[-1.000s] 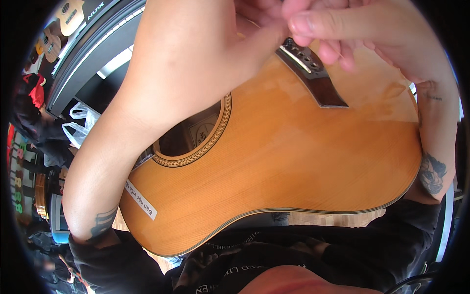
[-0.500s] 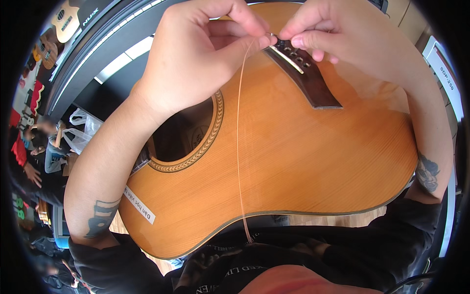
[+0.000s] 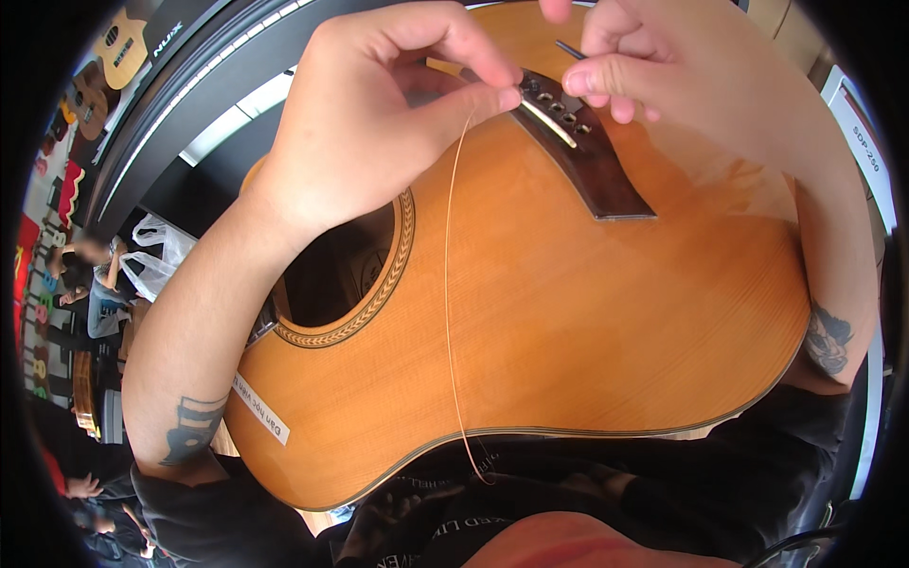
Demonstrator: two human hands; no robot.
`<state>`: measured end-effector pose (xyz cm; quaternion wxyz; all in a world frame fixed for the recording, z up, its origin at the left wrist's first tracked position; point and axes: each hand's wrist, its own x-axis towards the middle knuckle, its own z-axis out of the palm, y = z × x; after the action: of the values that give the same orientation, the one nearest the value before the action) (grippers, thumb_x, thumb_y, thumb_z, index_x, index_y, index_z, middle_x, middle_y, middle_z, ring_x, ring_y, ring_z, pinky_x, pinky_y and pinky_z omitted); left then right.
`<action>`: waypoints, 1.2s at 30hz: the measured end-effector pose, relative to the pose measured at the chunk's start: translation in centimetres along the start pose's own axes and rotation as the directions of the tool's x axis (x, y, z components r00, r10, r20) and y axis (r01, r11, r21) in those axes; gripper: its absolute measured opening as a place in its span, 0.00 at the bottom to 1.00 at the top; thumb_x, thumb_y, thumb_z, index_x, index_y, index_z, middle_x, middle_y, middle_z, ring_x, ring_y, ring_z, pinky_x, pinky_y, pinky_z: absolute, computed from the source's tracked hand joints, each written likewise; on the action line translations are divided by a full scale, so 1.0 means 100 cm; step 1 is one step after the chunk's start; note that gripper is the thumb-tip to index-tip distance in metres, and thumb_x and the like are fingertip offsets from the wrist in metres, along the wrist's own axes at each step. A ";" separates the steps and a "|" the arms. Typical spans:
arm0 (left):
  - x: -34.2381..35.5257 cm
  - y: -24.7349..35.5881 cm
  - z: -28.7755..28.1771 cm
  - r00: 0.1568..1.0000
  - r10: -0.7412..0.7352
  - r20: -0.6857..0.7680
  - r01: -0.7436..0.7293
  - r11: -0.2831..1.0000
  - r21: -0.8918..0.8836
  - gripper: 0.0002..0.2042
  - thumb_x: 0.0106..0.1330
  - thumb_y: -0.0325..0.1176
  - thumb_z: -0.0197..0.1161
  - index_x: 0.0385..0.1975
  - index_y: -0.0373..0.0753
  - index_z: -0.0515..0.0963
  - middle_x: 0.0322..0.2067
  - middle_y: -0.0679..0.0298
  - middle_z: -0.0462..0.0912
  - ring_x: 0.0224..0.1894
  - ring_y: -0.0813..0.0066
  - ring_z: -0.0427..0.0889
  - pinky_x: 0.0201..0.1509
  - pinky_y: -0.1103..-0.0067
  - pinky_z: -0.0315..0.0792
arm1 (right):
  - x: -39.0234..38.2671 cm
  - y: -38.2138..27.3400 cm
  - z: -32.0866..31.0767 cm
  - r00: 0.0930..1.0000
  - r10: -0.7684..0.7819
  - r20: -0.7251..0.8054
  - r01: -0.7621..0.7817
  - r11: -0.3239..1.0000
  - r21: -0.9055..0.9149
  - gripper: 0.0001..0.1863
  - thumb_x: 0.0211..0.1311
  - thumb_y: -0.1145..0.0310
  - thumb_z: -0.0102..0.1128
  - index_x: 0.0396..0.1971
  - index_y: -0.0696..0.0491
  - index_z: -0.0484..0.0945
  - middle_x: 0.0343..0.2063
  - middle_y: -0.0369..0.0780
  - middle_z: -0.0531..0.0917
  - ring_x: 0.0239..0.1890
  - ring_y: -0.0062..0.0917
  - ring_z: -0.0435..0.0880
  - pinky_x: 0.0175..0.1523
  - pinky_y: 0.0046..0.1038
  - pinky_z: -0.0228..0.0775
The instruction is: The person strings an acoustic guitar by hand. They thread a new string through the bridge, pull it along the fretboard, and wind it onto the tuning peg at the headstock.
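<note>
An acoustic guitar [image 3: 587, 312] with an amber wooden top lies across my lap, its round sound hole [image 3: 341, 265] partly behind my left arm. Thumb and forefinger of my left hand [image 3: 369, 123] pinch a thin coppery guitar string [image 3: 449, 256] at the bridge's far end. From there the string hangs in a loose curve over the guitar's near edge to my shirt. My right hand [image 3: 644, 71] grips a slim black bridge pin [image 3: 567, 47], lifted just above the dark bridge [image 3: 615, 189]. Several open pin holes line up beside the pale saddle [image 3: 549, 124].
A white paper label [image 3: 261, 412] is stuck on the guitar's top. Beyond my left arm are a keyboard [image 3: 227, 123] and a white plastic bag [image 3: 163, 257]. Small guitars [image 3: 123, 47] hang at the far left, with other people below them. A white sign [image 3: 860, 142] stands at right.
My right hand has drawn apart from the left, and the black bridge pin now shows in its fingers. The left keeps its pinch at the bridge. The view has shifted slightly.
</note>
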<state>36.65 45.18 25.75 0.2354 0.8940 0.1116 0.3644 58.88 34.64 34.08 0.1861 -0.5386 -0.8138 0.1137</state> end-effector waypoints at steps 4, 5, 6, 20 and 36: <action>0.003 -0.004 -0.004 0.999 0.039 0.012 -0.039 0.999 -0.018 0.05 0.70 0.22 0.71 0.42 0.32 0.85 0.41 0.60 0.89 0.43 0.78 0.88 0.47 0.83 0.82 | 0.006 0.009 -0.007 0.994 -0.046 0.101 0.035 0.994 0.105 0.07 0.69 0.71 0.64 0.33 0.60 0.81 0.29 0.42 0.90 0.31 0.19 0.89 0.36 0.23 0.77; 0.006 -0.001 -0.007 0.999 0.004 0.035 -0.003 0.999 -0.042 0.04 0.69 0.21 0.71 0.41 0.32 0.85 0.42 0.59 0.89 0.43 0.79 0.88 0.47 0.83 0.82 | 0.005 0.012 -0.007 0.995 -0.030 0.100 0.018 0.993 0.114 0.07 0.69 0.72 0.65 0.34 0.61 0.82 0.29 0.41 0.90 0.31 0.19 0.89 0.36 0.22 0.77; 0.009 0.001 -0.008 0.998 -0.030 0.059 0.034 0.997 -0.064 0.03 0.69 0.19 0.71 0.39 0.31 0.85 0.43 0.59 0.90 0.43 0.79 0.88 0.47 0.84 0.81 | 0.005 0.018 0.000 0.998 -0.016 0.064 0.009 0.994 0.110 0.07 0.68 0.72 0.65 0.35 0.61 0.83 0.29 0.41 0.90 0.31 0.19 0.89 0.36 0.22 0.77; 0.013 -0.009 -0.022 0.978 0.208 0.035 -0.209 0.977 0.041 0.05 0.63 0.24 0.78 0.37 0.40 0.92 0.36 0.66 0.86 0.38 0.80 0.81 0.44 0.83 0.74 | 0.021 0.024 0.020 0.971 -0.238 0.035 0.221 0.939 0.265 0.07 0.70 0.73 0.65 0.38 0.62 0.86 0.31 0.37 0.88 0.32 0.13 0.84 0.38 0.18 0.74; 0.003 0.024 -0.017 0.913 -0.408 -0.019 0.408 0.913 0.013 0.11 0.72 0.36 0.72 0.45 0.36 0.87 0.32 0.68 0.86 0.19 0.91 0.67 0.20 0.88 0.56 | 0.032 0.021 0.015 0.991 -0.092 0.099 0.071 0.978 0.198 0.07 0.67 0.72 0.63 0.34 0.60 0.84 0.21 0.32 0.83 0.23 0.10 0.76 0.28 0.18 0.64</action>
<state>35.75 43.80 28.23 0.2982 0.8501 0.3005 0.3133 58.88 38.45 32.50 0.1980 -0.4770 -0.8292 0.2138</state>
